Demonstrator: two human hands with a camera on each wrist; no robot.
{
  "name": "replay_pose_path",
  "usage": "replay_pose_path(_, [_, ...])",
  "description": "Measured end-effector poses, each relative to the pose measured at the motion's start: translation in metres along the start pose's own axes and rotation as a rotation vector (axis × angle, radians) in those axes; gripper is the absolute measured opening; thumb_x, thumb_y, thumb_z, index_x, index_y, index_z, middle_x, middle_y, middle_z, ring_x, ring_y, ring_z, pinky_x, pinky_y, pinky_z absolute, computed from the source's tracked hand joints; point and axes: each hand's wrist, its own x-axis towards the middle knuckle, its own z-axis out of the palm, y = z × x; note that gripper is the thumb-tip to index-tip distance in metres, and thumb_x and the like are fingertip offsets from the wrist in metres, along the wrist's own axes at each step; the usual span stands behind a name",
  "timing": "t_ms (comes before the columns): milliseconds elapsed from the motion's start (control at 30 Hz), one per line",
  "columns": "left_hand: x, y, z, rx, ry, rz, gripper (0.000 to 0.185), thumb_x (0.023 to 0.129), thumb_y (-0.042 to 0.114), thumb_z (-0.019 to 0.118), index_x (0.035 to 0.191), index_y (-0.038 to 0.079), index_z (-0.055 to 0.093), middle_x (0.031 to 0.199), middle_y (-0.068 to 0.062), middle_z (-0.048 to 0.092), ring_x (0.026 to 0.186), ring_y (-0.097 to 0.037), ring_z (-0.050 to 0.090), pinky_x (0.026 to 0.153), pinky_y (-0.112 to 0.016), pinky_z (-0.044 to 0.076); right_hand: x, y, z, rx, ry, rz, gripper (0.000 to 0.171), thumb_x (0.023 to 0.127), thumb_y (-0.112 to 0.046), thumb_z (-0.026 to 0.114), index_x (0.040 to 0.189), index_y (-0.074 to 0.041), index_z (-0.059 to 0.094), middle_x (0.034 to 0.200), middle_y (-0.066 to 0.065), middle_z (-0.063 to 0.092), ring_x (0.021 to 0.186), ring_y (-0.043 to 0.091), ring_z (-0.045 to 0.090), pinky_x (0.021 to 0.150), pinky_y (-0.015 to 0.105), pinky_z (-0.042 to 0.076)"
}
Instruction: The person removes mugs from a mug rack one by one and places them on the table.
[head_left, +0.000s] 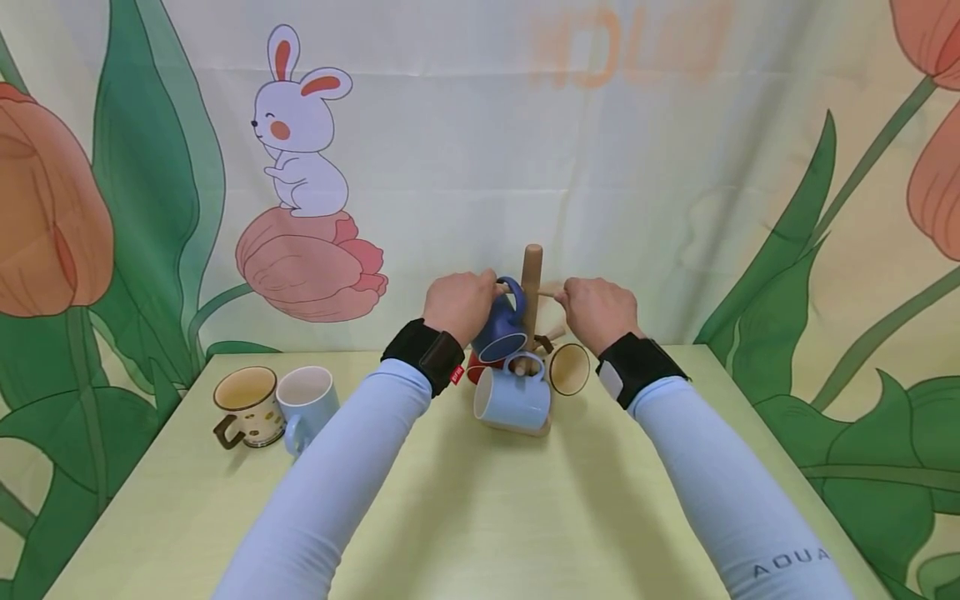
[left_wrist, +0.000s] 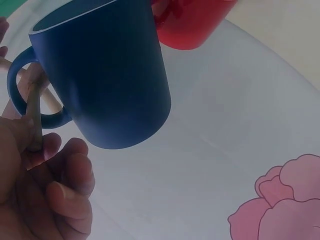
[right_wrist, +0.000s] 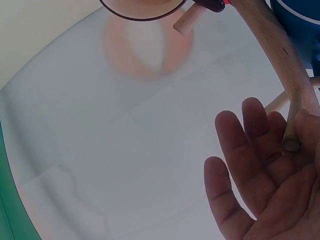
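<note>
A wooden mug tree (head_left: 532, 287) stands at the back of the table with several mugs on its pegs. My left hand (head_left: 459, 307) pinches the end of an upper peg (left_wrist: 34, 115), which passes through the handle of a dark blue mug (left_wrist: 105, 75). On the other side, my right hand (head_left: 602, 312) pinches a bare upper peg (right_wrist: 294, 122) between thumb and fingers. Below hang a light blue mug (head_left: 513, 400) at the front, a cream mug with a dark rim (head_left: 569, 369) on the right, and a red mug (left_wrist: 192, 22), mostly hidden in the head view.
On the table's left stand a spotted cream mug (head_left: 258, 421) with a brown handle and a pale blue mug (head_left: 315, 404), side by side. Behind the table (head_left: 465, 517) hangs a cloth (head_left: 450, 167) printed with a rabbit and tulips.
</note>
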Motion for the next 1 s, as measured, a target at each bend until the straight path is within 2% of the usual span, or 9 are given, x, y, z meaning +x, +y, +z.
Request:
replay_pose_path(300, [-0.007, 0.007, -0.001, 0.036, -0.002, 0.028, 0.034, 0.105, 0.037, 0.046, 0.114, 0.008, 0.062, 0.085, -0.01, 0.071, 0.075, -0.024, 0.07, 0.064, -0.037, 0.058, 0.002, 0.009, 0.006, 0.062, -0.001, 0.034, 0.029, 0.104, -0.032, 0.052, 0.108, -0.008, 0.068, 0.075, 0.013, 0.066, 0.071, 0.033, 0.065, 0.059, 0.047, 0.05])
replay_pose_path(533, [-0.009, 0.006, -0.001, 0.012, 0.029, 0.038, 0.034, 0.106, 0.034, 0.045, 0.107, 0.006, 0.064, 0.083, -0.011, 0.07, 0.073, -0.025, 0.07, 0.062, -0.038, 0.057, 0.003, 0.009, 0.006, 0.065, 0.004, 0.018, 0.029, 0.104, -0.033, 0.052, 0.113, -0.01, 0.068, 0.085, 0.015, 0.07, 0.077, 0.035, 0.067, 0.063, 0.05, 0.051])
replay_pose_path(867, [-0.011, 0.007, 0.0, 0.008, 0.041, 0.051, 0.032, 0.105, 0.033, 0.047, 0.106, 0.005, 0.063, 0.081, -0.011, 0.07, 0.07, -0.024, 0.069, 0.061, -0.037, 0.057, 0.002, 0.008, 0.006, 0.051, 0.019, 0.034, 0.028, 0.104, -0.033, 0.053, 0.115, -0.011, 0.067, 0.079, 0.012, 0.067, 0.075, 0.033, 0.066, 0.063, 0.047, 0.052])
replay_pose_path(1000, [-0.012, 0.008, 0.0, 0.01, 0.039, 0.047, 0.033, 0.105, 0.034, 0.047, 0.106, 0.005, 0.063, 0.08, -0.01, 0.069, 0.069, -0.023, 0.069, 0.061, -0.036, 0.057, 0.003, 0.008, 0.005, 0.065, -0.003, 0.042, 0.031, 0.104, -0.035, 0.05, 0.117, -0.012, 0.066, 0.083, 0.013, 0.069, 0.079, 0.035, 0.066, 0.066, 0.049, 0.052])
